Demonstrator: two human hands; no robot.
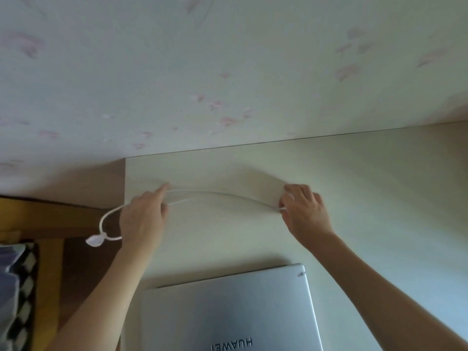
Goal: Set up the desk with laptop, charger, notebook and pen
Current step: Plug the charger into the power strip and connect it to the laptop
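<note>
Above the closed laptop [228, 310], over the pale worktop [367, 186]: left hand [143, 216] and right hand [305, 211] are each pinching the white charger cable [222, 195], stretching it out; charger step under way, next likely requiring laying the cable down beside the laptop

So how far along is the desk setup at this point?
Done: the silver laptop lies closed on the desk. In hand: the white charger cable is stretched between the left hand and right hand, its loose end dangling off the desk's left edge; nothing looks plugged in. Left: no notebook or pen shows in view.
</note>
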